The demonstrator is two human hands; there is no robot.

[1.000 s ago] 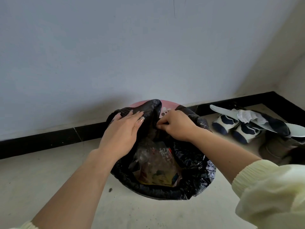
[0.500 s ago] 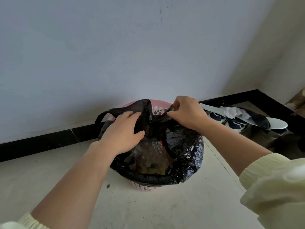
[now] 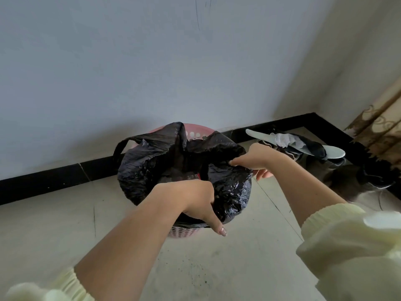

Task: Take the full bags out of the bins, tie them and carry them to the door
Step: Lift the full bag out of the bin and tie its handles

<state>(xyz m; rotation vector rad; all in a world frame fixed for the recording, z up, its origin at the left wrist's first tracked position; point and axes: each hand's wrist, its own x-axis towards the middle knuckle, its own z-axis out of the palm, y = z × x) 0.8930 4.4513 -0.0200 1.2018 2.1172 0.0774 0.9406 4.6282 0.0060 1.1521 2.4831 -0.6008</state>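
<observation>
A black plastic rubbish bag [image 3: 152, 168] sits in a pink perforated bin [image 3: 184, 231] on the floor against the wall. The bag's rim is gathered upward, and a loop handle sticks out at its left. My left hand [image 3: 195, 203] grips the near edge of the bag, with one finger pointing down over the bin's front. On the bag's right edge, my right hand [image 3: 256, 159] pinches the plastic. The bag's contents are almost hidden by the bunched plastic.
A white wall with a black skirting board [image 3: 54, 181] runs behind the bin. Shoes with loose insoles [image 3: 329, 148] lie in the right corner. A patterned curtain [image 3: 382, 127] hangs at the far right. The pale tiled floor [image 3: 217, 268] shows dark specks.
My left hand moved from the bag's far rim to its near edge. My right hand shifted right along the rim. The bag's mouth has closed in, hiding the rubbish.
</observation>
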